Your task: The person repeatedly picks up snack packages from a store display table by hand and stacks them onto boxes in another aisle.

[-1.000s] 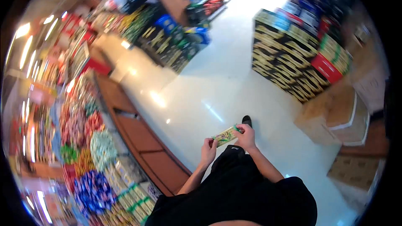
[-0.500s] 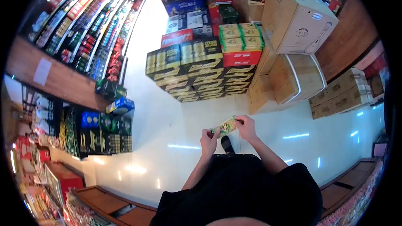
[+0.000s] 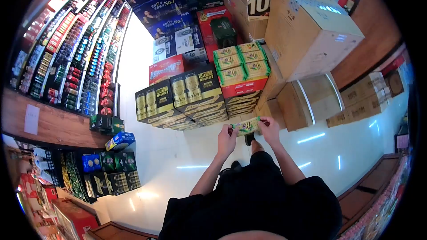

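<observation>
A yellow and green packet (image 3: 246, 127) is stretched level between my hands, its printed face up. My left hand (image 3: 227, 138) pinches its left end. The fingers of my right hand (image 3: 269, 130) are closed on the other end. Just beyond my hands, several similar yellow-green packets (image 3: 242, 63) lie in two columns on a red carton (image 3: 244, 88). That carton tops a stack of black and gold cartons (image 3: 242, 102). To its left stand black beer cartons with gold cans printed on them (image 3: 195, 90).
Large cardboard boxes (image 3: 307, 31) rise at the right, with lower brown cartons (image 3: 360, 95) behind. Blue cartons (image 3: 155, 4) are piled at the back. Drink shelves (image 3: 84, 49) line the left, above a wooden ledge (image 3: 53, 122). The tiled floor (image 3: 178, 155) is shiny.
I have stepped forward, so the carton stacks look nearer and larger. Both hands still hold the packet, which is now more level and closer to the stack.
</observation>
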Available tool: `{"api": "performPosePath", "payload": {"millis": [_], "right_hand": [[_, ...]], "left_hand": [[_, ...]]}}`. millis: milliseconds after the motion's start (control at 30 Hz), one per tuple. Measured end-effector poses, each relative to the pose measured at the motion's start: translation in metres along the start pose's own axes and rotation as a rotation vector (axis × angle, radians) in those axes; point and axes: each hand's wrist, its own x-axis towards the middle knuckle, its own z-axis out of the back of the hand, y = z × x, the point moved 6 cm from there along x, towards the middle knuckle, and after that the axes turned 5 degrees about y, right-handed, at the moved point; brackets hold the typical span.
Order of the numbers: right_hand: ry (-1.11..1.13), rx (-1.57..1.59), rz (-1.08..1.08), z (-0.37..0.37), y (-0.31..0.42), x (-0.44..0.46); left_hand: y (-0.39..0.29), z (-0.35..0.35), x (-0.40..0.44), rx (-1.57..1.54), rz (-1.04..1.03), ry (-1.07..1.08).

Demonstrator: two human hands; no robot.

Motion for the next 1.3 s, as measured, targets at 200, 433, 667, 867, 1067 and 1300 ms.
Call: {"api": "performPosePath", "payload": {"millis": [200, 433, 667, 867, 1067, 1300], "right_hand": [[0.060, -0.075, 0.215, -0.019, 0.018, 0.121], [0.169, -0.139, 0.242, -0.037, 0.054, 0.233], [0.203, -0.065, 0.254, -0.056, 0.049, 0.273], [0.205, -0.152, 0.308, -0.058, 0.060, 0.270], [0.126, -0.261, 0.701, -0.070, 0.107, 0.236], [0.715, -0.075, 0.757, -0.178, 0.142, 0.111]], "left_hand": [[-0.001, -0.004, 0.101, 0.053, 0.041, -0.130], [-0.023, -0.004, 0.211, 0.259, 0.124, -0.151], [-0.023, -0.005, 0.238, 0.368, 0.215, -0.211], [-0.033, 0.000, 0.238, 0.420, 0.114, -0.283], [-0.027, 0.025, 0.191, 0.286, 0.057, -0.405], [0.000, 0.067, 0.025, 0.113, 0.165, -0.547]]}}
